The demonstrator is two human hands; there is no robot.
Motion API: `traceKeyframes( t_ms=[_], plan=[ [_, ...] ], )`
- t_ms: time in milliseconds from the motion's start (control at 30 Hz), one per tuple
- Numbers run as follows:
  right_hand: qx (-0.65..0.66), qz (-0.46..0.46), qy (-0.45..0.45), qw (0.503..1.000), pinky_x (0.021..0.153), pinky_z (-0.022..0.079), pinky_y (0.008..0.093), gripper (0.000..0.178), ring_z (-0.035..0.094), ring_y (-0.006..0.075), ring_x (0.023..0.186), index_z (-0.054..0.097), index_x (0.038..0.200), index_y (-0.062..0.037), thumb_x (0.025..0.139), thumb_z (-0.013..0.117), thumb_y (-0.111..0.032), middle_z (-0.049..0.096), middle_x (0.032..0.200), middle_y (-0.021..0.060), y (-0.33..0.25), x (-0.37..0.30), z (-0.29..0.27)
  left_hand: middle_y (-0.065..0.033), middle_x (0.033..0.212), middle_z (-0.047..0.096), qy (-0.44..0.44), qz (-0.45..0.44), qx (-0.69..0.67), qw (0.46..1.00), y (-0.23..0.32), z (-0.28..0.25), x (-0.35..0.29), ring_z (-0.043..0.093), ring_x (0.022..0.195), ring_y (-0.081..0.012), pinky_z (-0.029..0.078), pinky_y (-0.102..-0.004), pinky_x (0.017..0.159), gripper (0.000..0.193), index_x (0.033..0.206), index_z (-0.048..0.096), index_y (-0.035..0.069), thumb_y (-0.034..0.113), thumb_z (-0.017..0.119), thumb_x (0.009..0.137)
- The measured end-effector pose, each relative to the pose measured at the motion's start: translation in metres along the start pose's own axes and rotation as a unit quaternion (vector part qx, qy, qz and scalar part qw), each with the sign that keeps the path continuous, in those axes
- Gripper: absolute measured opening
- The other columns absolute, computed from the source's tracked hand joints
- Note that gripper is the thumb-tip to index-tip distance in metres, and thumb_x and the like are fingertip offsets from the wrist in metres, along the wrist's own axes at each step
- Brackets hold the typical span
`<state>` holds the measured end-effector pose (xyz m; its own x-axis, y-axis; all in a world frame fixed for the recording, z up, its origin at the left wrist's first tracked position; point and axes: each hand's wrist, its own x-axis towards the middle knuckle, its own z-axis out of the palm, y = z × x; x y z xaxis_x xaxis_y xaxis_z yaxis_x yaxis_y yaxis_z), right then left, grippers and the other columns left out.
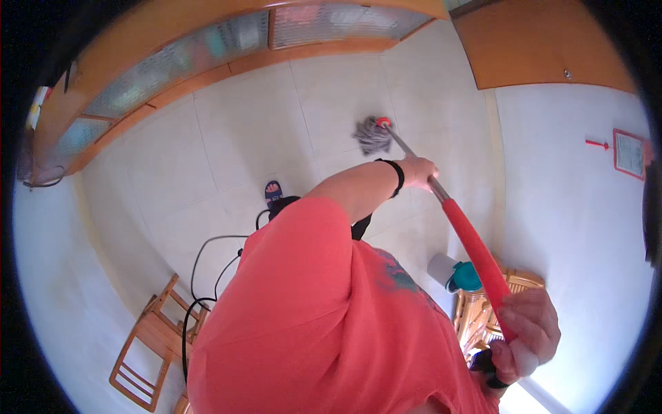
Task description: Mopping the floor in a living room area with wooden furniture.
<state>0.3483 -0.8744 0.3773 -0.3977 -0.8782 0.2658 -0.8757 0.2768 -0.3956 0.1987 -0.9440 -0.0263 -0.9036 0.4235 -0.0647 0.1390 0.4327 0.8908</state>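
A string mop with a grey head (373, 136) and a red connector rests on the pale tiled floor. Its metal pole rises toward me and ends in a long red grip (477, 255). Lower down the pole, my left hand (418, 172) is closed around the metal part, with a black band on its wrist. My right hand (529, 330) has its fingers wrapped round the upper end of the red grip, close to my right side. Part of the left hand's grasp is hidden from above.
A wooden cabinet (248, 58) with patterned glass panels runs along the far left. A brown wooden door (545, 45) is at far right. Wooden chairs (155, 338) stand at left; a pale bucket-like container (442, 268) sits near wooden furniture at right. Black cables hang by my side.
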Motion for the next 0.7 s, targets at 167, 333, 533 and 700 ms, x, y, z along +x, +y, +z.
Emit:
traceKeyframes(
  t_ms=[167,333,533,700],
  plan=[
    [0.081,0.04,0.429,0.899,0.067,0.032,0.0362,0.027,0.037,0.0142,0.058,0.051,0.087,-0.0052,0.064,0.054,-0.02,0.037,0.064,-0.0007,-0.008,-0.072,-0.067,-0.0079,0.083,0.065,0.019,0.135,0.058,0.989,0.086,-0.048,-0.004,0.063,0.09,-0.0295,0.04,-0.0553,0.076,0.031,0.083,0.066,0.013,0.041,0.07,0.07],
    [0.086,0.083,0.288,0.95,0.049,0.038,0.0359,0.026,0.041,0.017,0.041,0.042,0.076,-0.0079,0.063,0.064,-0.012,0.041,0.053,0.0015,0.032,-0.051,-0.046,-0.0064,0.086,0.064,0.071,0.036,0.087,0.993,0.03,-0.042,-0.019,0.061,0.093,-0.0268,0.037,-0.0518,0.075,0.032,0.082,0.064,0.014,0.043,0.071,0.07],
    [0.207,0.085,0.308,0.925,0.064,0.044,0.039,0.039,0.048,0.0141,0.048,0.043,0.081,-0.0095,0.07,0.076,-0.026,0.042,0.058,-0.0016,0.067,-0.019,0.008,-0.0005,0.091,0.062,0.257,-0.085,0.135,0.953,-0.04,-0.085,-0.081,0.058,0.098,-0.021,0.037,-0.0474,0.08,0.024,0.089,0.061,0.018,0.034,0.069,0.074],
    [0.288,0.087,0.198,0.933,0.082,0.043,0.0424,0.039,0.053,0.0156,0.067,0.049,0.095,-0.009,0.074,0.075,-0.029,0.045,0.068,-0.0005,0.114,0.008,0.019,-0.0027,0.085,0.06,0.385,-0.13,0.148,0.901,-0.074,-0.119,-0.148,0.059,0.091,-0.0252,0.039,-0.0477,0.075,0.018,0.084,0.057,0.014,0.023,0.068,0.073]
  ],
)
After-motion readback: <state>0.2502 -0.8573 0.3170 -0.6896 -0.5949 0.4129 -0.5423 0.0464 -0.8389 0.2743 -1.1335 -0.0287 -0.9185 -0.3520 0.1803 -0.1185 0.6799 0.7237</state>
